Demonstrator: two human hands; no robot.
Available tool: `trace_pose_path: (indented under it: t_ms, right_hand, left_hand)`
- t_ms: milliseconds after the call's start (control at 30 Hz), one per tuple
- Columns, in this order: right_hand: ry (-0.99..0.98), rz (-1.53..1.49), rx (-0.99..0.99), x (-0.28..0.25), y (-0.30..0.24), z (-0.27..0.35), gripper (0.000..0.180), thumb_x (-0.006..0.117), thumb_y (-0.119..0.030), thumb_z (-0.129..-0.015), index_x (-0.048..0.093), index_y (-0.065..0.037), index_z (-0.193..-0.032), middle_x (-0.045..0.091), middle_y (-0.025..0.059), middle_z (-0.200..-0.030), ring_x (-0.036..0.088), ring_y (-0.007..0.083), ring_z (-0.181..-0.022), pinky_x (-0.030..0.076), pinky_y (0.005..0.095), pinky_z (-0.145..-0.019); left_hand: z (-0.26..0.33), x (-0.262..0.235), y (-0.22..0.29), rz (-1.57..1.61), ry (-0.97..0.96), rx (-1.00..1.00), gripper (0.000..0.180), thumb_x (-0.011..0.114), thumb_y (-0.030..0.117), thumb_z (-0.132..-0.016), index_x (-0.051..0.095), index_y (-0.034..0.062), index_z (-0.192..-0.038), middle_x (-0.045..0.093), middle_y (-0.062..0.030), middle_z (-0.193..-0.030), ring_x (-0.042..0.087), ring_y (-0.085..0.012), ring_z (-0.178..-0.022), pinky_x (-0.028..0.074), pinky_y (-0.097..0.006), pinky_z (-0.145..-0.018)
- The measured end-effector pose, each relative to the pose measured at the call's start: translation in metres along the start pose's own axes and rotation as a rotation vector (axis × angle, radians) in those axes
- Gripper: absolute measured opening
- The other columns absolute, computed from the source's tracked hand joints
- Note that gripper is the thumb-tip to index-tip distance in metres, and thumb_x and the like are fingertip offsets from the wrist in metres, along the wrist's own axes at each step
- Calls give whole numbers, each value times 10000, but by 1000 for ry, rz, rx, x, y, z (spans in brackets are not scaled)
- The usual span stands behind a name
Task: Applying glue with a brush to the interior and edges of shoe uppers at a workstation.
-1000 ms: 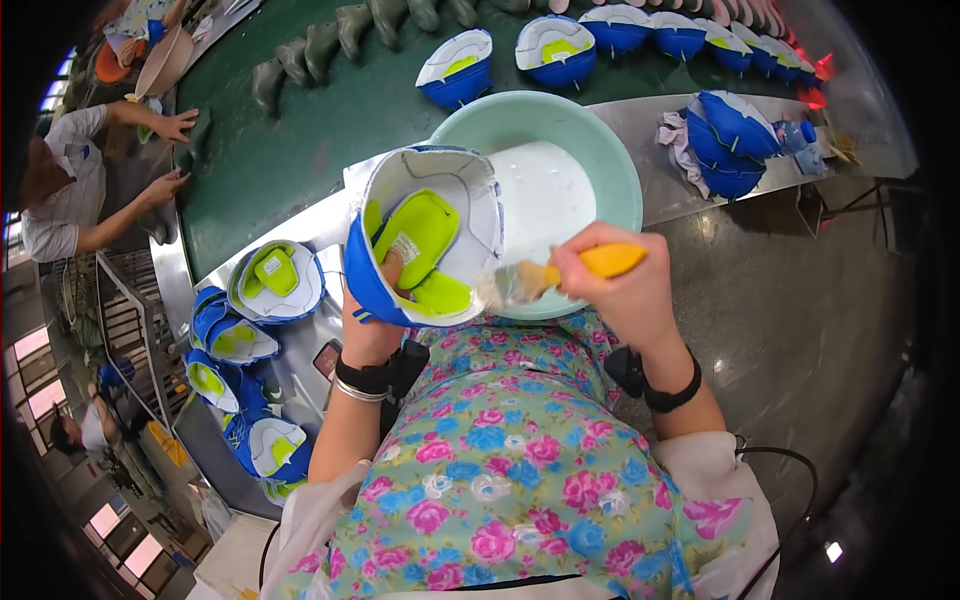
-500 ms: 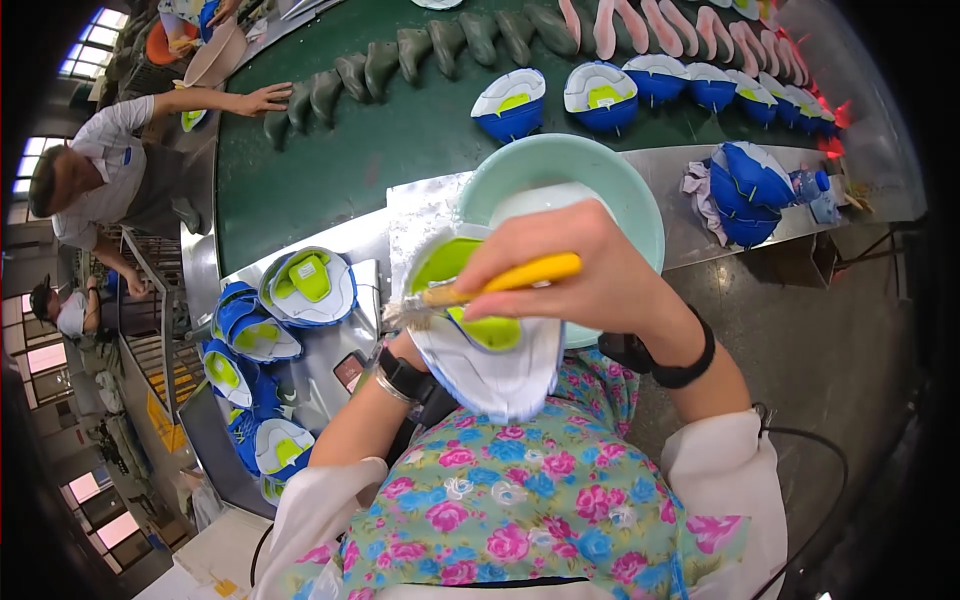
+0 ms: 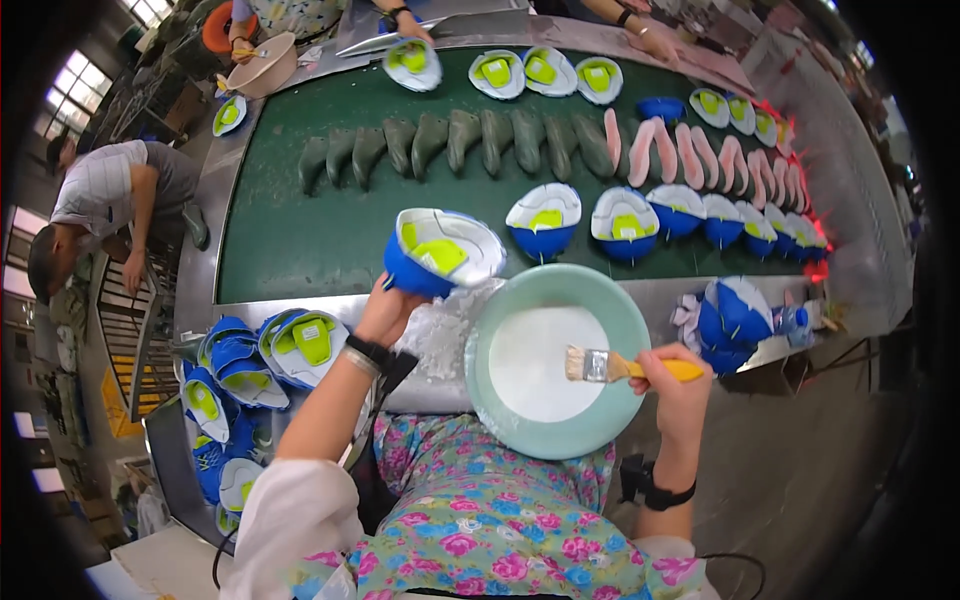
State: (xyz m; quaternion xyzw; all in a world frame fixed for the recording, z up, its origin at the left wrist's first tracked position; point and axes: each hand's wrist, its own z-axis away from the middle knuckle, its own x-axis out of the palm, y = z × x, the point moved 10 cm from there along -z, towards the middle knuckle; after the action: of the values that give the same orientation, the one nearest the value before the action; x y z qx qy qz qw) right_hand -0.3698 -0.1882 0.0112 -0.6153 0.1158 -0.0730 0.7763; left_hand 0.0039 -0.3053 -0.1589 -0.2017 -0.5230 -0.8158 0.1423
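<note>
My left hand (image 3: 388,312) grips a shoe upper (image 3: 462,243), blue outside with a white rim and yellow-green lining, and holds it up at the near edge of the green belt (image 3: 290,240). Its fingers are partly hidden under the upper. My right hand (image 3: 672,378) is closed round the yellow handle of a paintbrush (image 3: 622,367). The brush lies level, its pale bristles pointing left over a light green basin (image 3: 627,310). White liquid (image 3: 530,375) fills the bottom of that basin, which stands in front of me.
Several blue uppers (image 3: 245,365) are heaped on the left, with more (image 3: 735,318) at right. Dark green shoe lasts (image 3: 430,142), pink insoles (image 3: 642,152) and further uppers line the belt. Co-workers' hands (image 3: 412,25) show across it; another person (image 3: 105,190) bends at left.
The upper has moved from before my body out to the belt's edge. The brush has left the upper and is over the basin. The person at left has withdrawn a hand from the lasts.
</note>
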Motion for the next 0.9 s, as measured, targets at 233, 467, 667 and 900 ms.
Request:
trace_pose_path:
  t_ms: [233,467,667,900]
  right_hand:
    - [13,29,86,41,11,-10,98,669,-29,-823,633,58,-799,617,93,-667,609,154,-549,473,240,-534]
    - [60,49,-37,40,10,-22,286,536,-137,-926,531,27,-692,589,110,-701,525,149,-562,420,247,-528]
    - [-178,-1,-75,90,-5,-22,404,434,-217,-1015,444,3,-677,625,141,-755,513,121,-572,427,228,-570]
    - [-322,169,-118,126,-27,5,194,513,-101,-966,629,24,-872,636,80,-850,564,111,-691,438,230,-603]
  left_hand:
    - [-124,-31,-92,361,98,-110,811,353,-178,-860,39,186,-1514,296,-174,-1461,445,-369,-1259,426,-483,-1056]
    - [30,-86,80,-1718,251,534,358,627,54,-700,662,74,-1056,615,-152,-943,564,-336,-955,492,-431,-822]
    - [87,-244,90,-1920,387,-136,525,757,182,-660,597,93,-1152,627,-170,-1075,576,-331,-1062,494,-397,-890]
    - [85,-149,132,-788,509,86,800,756,88,-703,316,26,-1368,566,-170,-1145,607,-236,-954,514,-340,-799]
